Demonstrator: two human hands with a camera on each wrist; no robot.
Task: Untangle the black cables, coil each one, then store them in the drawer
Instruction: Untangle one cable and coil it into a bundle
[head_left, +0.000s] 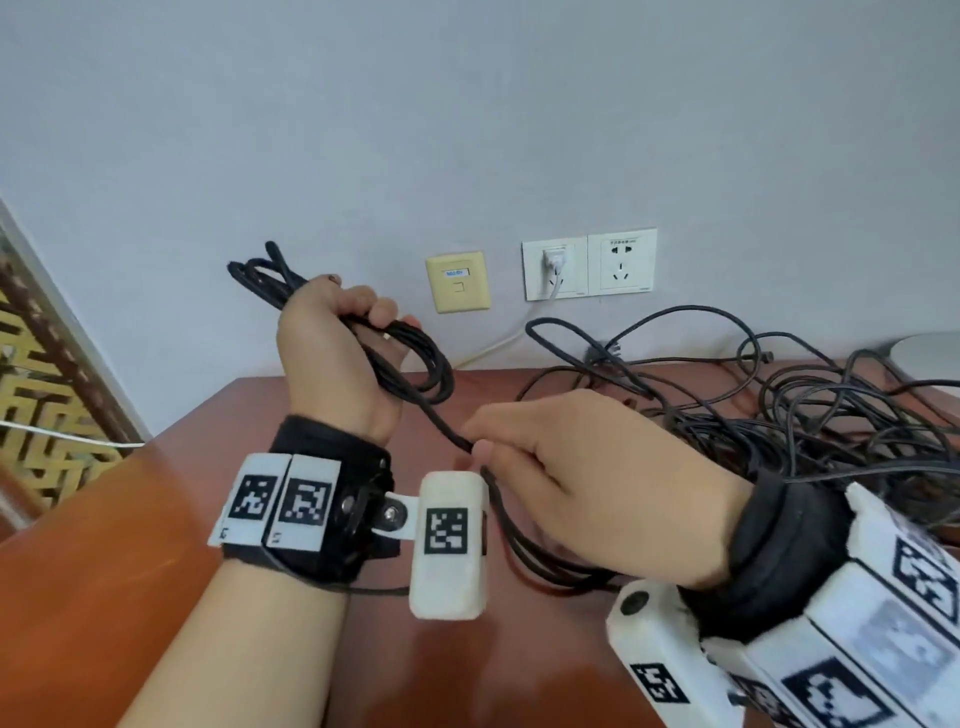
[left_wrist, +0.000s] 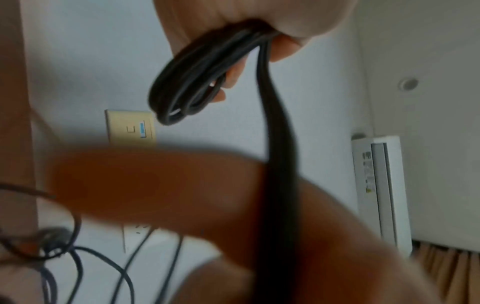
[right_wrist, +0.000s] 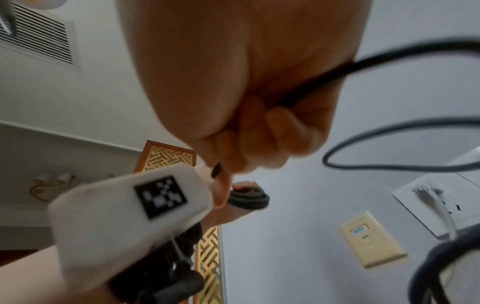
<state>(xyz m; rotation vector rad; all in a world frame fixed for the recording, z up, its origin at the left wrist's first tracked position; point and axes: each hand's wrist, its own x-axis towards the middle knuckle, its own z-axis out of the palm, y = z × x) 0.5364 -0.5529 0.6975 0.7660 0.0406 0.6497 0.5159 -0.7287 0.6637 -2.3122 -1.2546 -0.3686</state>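
My left hand (head_left: 337, 338) is raised above the wooden table (head_left: 166, 509) and grips a coil of black cable (head_left: 415, 358), whose loops stick out on both sides of the fist. The left wrist view shows that coil (left_wrist: 187, 90) hanging from the curled fingers. One strand runs down from the coil to my right hand (head_left: 561, 467), which pinches the black cable (head_left: 457, 441) between thumb and fingers. The right wrist view shows the cable (right_wrist: 311, 90) passing through the closed right hand (right_wrist: 254, 127). A tangled pile of black cables (head_left: 810, 415) lies on the table at the right.
Wall plates sit behind the table: a yellow data socket (head_left: 458, 281) and white power sockets (head_left: 589, 264) with a white plug and cord. A carved gold panel (head_left: 41, 374) stands at the left. The drawer is not in view.
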